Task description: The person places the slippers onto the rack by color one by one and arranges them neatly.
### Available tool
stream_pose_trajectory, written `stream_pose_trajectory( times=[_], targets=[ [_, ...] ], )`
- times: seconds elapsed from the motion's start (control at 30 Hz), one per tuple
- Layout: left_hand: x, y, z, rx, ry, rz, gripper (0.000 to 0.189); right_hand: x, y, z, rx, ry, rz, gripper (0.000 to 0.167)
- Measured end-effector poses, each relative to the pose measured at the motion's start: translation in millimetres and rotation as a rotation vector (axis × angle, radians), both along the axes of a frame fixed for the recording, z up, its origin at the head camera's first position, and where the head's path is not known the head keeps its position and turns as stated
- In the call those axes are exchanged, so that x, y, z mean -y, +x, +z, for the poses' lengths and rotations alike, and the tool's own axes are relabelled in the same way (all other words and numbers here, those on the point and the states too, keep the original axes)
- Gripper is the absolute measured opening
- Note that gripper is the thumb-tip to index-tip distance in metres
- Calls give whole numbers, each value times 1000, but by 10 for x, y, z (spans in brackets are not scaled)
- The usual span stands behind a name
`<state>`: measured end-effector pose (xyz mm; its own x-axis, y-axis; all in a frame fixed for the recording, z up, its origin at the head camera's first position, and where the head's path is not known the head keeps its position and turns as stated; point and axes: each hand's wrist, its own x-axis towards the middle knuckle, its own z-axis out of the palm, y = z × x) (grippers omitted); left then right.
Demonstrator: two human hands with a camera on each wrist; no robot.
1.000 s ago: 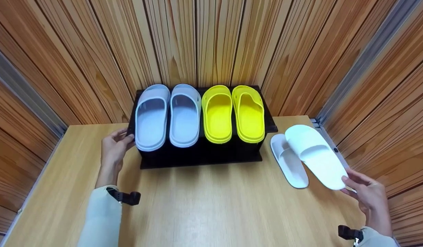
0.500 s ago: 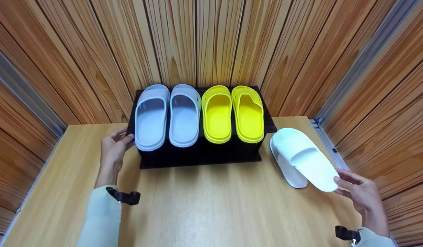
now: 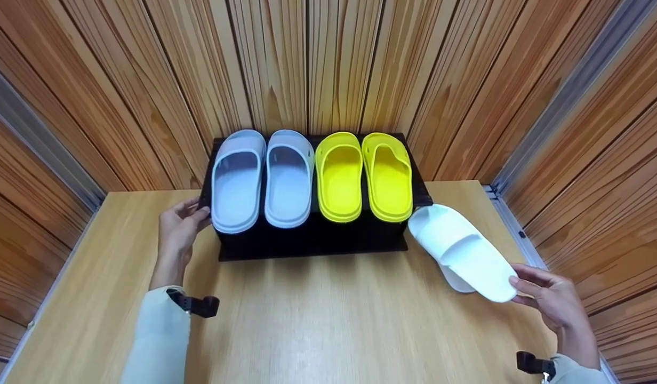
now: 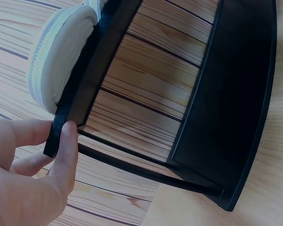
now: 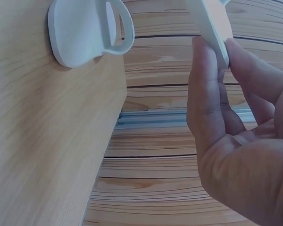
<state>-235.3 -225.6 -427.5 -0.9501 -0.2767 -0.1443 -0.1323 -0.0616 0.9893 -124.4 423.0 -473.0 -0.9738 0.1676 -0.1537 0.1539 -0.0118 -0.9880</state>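
My right hand [image 3: 555, 298] pinches the heel end of a white slipper [image 3: 475, 261] and holds it up off the table, toe toward the rack. Under it lies a second white slipper [image 5: 80, 30] on the table, mostly hidden in the head view. My left hand [image 3: 179, 229] grips the left end of the black shoe rack [image 3: 312, 240], thumb and fingers on either side of the top board's corner in the left wrist view. On the rack's top stand a pair of grey-blue slippers [image 3: 235, 192] and a pair of yellow clogs [image 3: 339, 184], side by side.
Wood-patterned walls [image 3: 275, 64] stand behind the rack and at both sides. The table [image 3: 318, 320] stretches in front of the rack. A metal rail [image 3: 515, 224] runs along the table's right edge.
My right hand has moved left with the white slipper, whose toe now reaches the rack's right corner. It covers more of the slipper below. The left hand stays on the rack.
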Motion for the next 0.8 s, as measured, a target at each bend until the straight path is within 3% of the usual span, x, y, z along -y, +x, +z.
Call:
stream_pose_trajectory(
  times=[0.33, 0.8],
  targets=[
    [-4, -5, -6, -3, 18, -1, 47, 147, -53, -36, 50, 39, 9, 26],
    [-9, -2, 11, -8, -8, -2, 46, 422, -83, -203, 36, -1, 29, 28]
  ],
)
